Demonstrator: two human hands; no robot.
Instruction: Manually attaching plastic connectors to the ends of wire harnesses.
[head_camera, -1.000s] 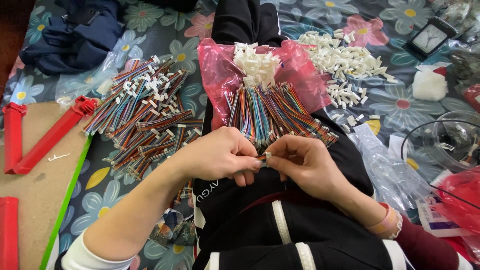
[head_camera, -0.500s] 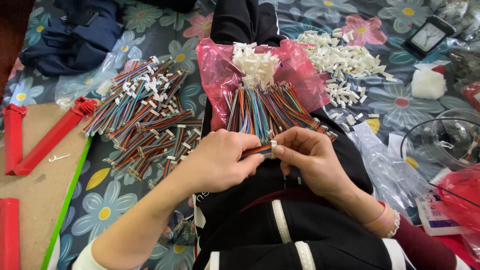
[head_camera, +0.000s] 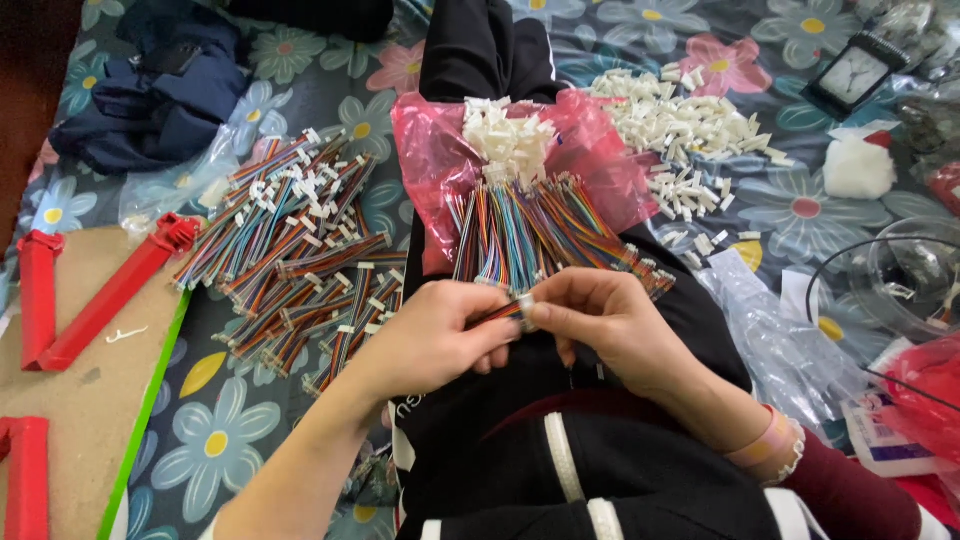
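Two hands work here, the left hand (head_camera: 430, 335) and the right hand (head_camera: 610, 320). Two heaps of coloured wire harnesses (head_camera: 290, 260) lie about, one pile of white connector housings (head_camera: 680, 125), one black clock (head_camera: 850, 75).

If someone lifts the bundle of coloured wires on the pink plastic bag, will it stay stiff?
Probably not: the bundle of coloured wires looks thin and loose, so it would likely droop and spread. The pink plastic bag seems light and may slide.
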